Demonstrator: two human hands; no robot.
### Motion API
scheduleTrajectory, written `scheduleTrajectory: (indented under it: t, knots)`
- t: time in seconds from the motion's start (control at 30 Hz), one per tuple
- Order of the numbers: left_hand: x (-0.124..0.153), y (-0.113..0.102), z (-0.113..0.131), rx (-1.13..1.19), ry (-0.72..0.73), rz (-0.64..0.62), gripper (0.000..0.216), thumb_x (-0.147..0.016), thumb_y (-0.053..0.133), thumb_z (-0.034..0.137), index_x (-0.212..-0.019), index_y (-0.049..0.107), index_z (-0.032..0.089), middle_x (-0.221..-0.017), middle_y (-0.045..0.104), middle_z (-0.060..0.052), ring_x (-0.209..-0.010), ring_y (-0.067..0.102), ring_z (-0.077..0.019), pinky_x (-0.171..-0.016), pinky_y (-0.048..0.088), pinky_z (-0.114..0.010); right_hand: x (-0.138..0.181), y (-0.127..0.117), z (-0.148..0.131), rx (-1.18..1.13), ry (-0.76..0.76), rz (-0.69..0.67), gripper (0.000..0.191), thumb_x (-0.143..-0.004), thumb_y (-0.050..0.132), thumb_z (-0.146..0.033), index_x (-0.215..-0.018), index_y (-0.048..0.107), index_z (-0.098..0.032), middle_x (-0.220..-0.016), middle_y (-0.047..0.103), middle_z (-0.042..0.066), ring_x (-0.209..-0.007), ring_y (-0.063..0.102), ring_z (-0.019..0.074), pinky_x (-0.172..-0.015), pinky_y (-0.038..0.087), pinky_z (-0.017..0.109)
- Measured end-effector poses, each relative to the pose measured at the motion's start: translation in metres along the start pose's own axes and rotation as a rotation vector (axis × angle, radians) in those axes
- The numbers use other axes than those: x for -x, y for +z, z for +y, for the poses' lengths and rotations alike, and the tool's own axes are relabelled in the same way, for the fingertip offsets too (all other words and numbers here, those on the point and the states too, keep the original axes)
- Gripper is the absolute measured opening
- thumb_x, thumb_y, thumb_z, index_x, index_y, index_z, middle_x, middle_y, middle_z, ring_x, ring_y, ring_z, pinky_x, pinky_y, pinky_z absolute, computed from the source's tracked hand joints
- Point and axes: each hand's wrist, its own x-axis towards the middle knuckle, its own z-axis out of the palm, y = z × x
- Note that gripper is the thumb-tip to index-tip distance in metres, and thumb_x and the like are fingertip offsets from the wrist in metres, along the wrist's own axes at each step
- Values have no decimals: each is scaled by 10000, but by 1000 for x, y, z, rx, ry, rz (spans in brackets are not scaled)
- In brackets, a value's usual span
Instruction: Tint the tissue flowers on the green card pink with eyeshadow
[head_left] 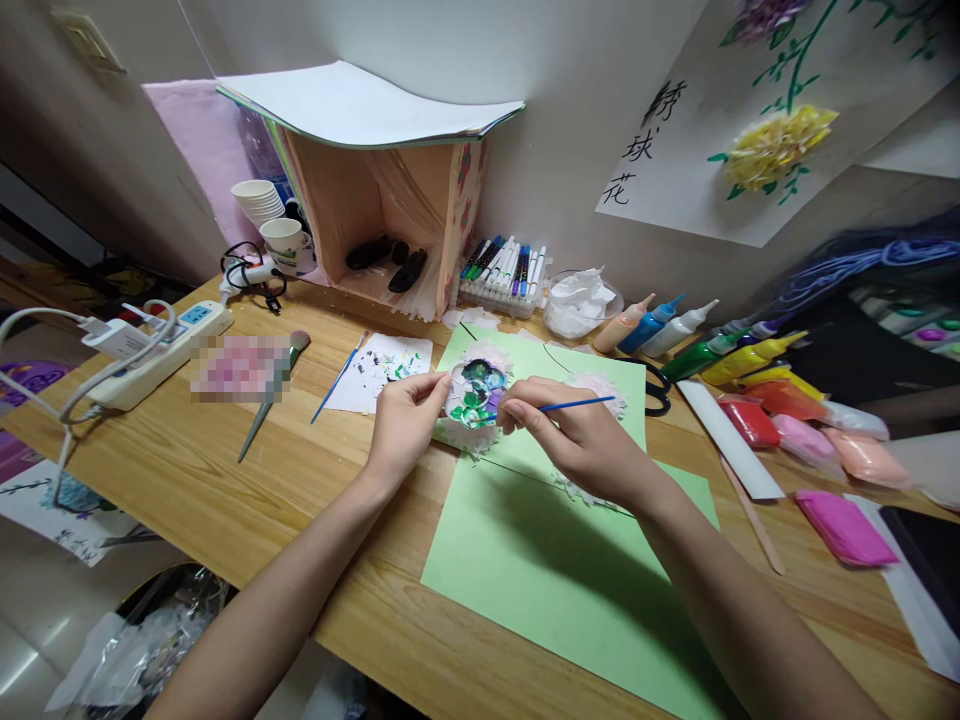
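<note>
Between thumb and fingers, my left hand point(409, 418) grips the edge of a small round paint palette point(474, 384) with green, purple and dark paint in its wells. My right hand point(566, 425) is closed around a thin blue paintbrush point(577, 404), its tip at the green paint. Below both hands lies light green paper point(540, 600) with thin dark lines and whitish, ragged-edged clusters point(600, 385) on it; the palette and right hand partly cover these. To the left, a paint-spotted white sheet point(397, 360) and another blue paintbrush point(337, 380) rest on the table.
Paint bottles point(682, 330), scissors point(658, 390), bagged coloured clay point(802, 430) and a wooden stick point(752, 515) lie right. Behind stand a box point(382, 200) and a marker tray point(504, 275). A power strip point(161, 355) and a large brush point(274, 395) are left.
</note>
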Motion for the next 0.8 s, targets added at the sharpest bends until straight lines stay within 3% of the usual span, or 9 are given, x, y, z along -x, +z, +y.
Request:
scheduleTrajectory:
  t: [0.8]
  knots:
    - [1,0,0,-15,14,6,331,-767,640,422,-908,751,144,-762,689,-32,-657,578,-140,-629,495,-253,0,-3,1,106,-70,1,314,-970,347,-282,-781,575,-177,-708,590,39,-673,510,154,-640,388,261]
